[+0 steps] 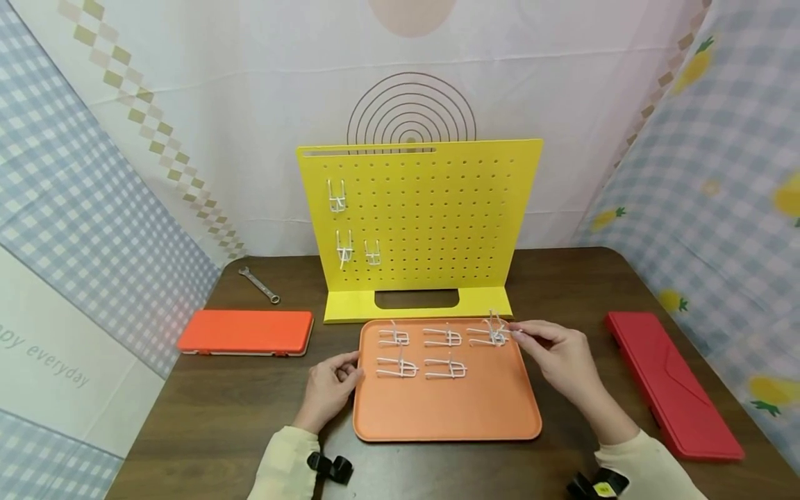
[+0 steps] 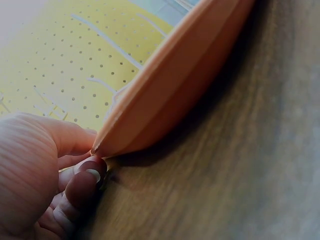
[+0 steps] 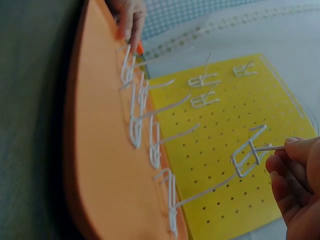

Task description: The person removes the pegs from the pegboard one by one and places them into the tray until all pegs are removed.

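I'm watching the right hand (image 1: pixel 558 354) pinching one white wire hook (image 3: pixel 248 154) by its long prong, lifting it just off the far right corner of the orange tray (image 1: pixel 446 410); holding the thin end is leaving the double-pronged end free. Four more hooks (image 1: pixel 420 353) are lying in rows on the tray, kept together there rather than loose on the counter (image 1: pixel 219 423). The left hand (image 1: pixel 329 387) is gripping the tray's left rim, fingers curled under the edge, I judge to be steadying it. Just behind, the yellow pegboard (image 1: pixel 431 215) is standing upright with three hooks already hanging at its left. An orange case (image 1: pixel 246 332), a wrench (image 1: pixel 259 285) and a red case (image 1: pixel 671 385) are lying off to the sides.
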{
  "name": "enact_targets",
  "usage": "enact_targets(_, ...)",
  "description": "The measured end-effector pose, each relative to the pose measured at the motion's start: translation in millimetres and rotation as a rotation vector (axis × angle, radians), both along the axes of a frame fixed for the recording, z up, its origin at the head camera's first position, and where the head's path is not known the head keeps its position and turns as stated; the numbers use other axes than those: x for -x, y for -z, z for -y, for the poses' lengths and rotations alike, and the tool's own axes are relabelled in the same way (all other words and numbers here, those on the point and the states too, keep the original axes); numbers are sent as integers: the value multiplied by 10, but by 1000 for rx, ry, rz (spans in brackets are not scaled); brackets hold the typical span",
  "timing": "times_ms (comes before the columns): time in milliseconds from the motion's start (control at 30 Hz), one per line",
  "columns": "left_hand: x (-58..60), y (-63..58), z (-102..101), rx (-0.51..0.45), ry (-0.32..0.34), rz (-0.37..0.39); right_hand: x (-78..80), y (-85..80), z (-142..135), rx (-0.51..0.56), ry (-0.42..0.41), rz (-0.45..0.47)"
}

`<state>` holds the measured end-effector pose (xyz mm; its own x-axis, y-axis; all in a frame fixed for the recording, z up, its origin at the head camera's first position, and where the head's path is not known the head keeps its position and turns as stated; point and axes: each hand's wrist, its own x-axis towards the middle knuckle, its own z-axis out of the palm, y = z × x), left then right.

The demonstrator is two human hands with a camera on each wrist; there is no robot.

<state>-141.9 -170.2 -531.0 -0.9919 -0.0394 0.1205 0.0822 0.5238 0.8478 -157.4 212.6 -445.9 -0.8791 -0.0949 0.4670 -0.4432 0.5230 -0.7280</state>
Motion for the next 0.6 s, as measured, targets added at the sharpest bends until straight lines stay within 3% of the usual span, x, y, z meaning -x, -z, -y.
enact_targets(367, -4, 10, 12, 16, -14, 5, 63, 234, -40, -182, -7, -75)
enact_targets(600, 0, 1, 20, 8, 3, 6, 88, 345, -9, -277, -78, -83)
